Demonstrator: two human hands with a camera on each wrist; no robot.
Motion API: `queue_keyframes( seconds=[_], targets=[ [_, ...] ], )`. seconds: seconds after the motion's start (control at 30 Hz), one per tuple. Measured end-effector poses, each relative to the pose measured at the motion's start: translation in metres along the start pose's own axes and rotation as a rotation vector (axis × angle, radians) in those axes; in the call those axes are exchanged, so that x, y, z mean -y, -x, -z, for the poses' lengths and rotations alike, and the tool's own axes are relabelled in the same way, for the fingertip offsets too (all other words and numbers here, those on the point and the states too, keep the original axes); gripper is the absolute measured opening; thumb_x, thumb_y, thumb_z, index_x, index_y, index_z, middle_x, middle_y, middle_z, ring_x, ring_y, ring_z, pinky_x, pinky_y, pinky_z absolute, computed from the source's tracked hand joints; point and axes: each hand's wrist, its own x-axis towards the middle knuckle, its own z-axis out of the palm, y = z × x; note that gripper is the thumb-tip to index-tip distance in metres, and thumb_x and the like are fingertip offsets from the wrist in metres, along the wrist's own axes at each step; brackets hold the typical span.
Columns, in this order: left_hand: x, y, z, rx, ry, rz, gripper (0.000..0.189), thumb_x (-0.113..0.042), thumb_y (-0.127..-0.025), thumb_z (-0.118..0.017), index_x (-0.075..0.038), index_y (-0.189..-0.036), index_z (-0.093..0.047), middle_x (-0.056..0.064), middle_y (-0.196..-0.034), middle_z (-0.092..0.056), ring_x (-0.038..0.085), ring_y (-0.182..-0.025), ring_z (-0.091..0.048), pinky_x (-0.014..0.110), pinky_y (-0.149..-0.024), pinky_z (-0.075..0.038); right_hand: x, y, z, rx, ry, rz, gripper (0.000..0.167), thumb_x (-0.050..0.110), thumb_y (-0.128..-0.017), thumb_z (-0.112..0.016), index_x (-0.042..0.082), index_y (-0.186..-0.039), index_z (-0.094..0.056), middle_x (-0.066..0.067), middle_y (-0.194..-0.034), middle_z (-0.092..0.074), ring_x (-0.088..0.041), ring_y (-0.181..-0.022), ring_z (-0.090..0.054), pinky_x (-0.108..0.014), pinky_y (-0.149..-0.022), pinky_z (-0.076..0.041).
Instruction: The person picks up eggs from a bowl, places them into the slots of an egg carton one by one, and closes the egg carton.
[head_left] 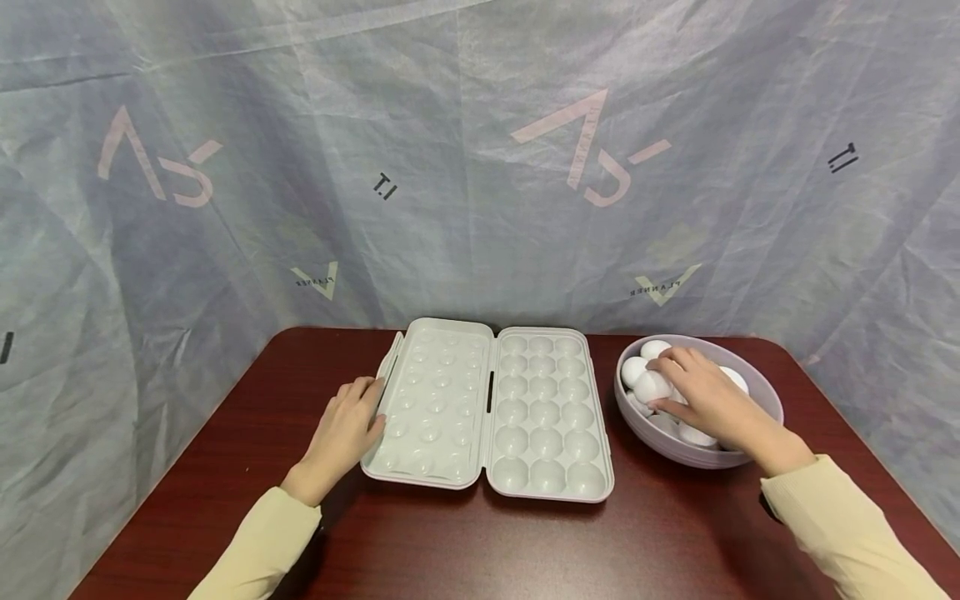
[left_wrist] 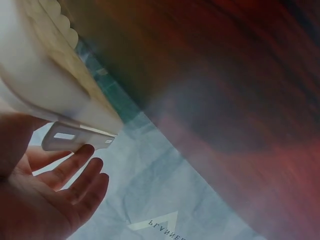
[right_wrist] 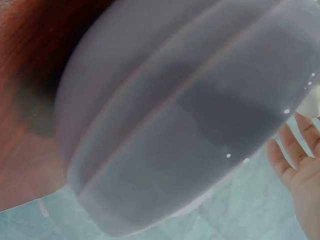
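Observation:
A pale plastic egg carton (head_left: 486,467) lies unfolded on the table, with rows of round hollows in its right half. My left hand (head_left: 347,429) rests at the carton's left edge, fingers loosely bent. In the left wrist view, its fingers (left_wrist: 82,172) touch the slotted latch flap (left_wrist: 75,137). On the right, my right hand (head_left: 705,396) reaches over a mauve bowl (head_left: 765,400) and grips a white egg (head_left: 651,387) between thumb and fingers. Several more white eggs (head_left: 633,371) sit in the bowl, partly hidden by the hand. The bowl's ridged outside fills much of the right wrist view.
The dark red wooden table (head_left: 420,542) carries the carton in the middle and the bowl to its right. A grey printed fabric sheet (head_left: 420,208) hangs just behind the table's far edge and along both sides.

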Motion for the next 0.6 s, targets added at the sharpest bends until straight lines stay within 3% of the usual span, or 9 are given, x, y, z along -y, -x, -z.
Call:
queue_keyframes(
  seconds=[0.37, 0.6],
  targets=[
    [-0.003, 0.004, 0.005, 0.012, -0.014, -0.007, 0.048, -0.011, -0.076, -0.068, 0.004, -0.12, -0.056, 0.019, -0.113, -0.056, 0.039, -0.103, -0.052, 0.048, -0.077, -0.044, 0.001, -0.017, 0.0, -0.036, 0.006, 0.053, 0.049, 0.022, -0.062, -0.078, 0.002, -0.103, -0.059, -0.007, -0.094, -0.057, -0.029, -0.092, -0.053, -0.041, -0.08, -0.04],
    [-0.004, 0.008, 0.008, 0.012, -0.022, -0.018, 0.047, -0.011, -0.077, -0.067, 0.003, -0.12, -0.055, 0.019, -0.113, -0.056, 0.039, -0.103, -0.052, 0.048, -0.078, -0.044, 0.006, -0.032, 0.0, 0.006, -0.02, 0.045, 0.049, 0.023, -0.067, -0.077, 0.003, -0.108, -0.059, -0.005, -0.098, -0.058, -0.024, -0.091, -0.053, -0.039, -0.078, -0.041]
  ],
)
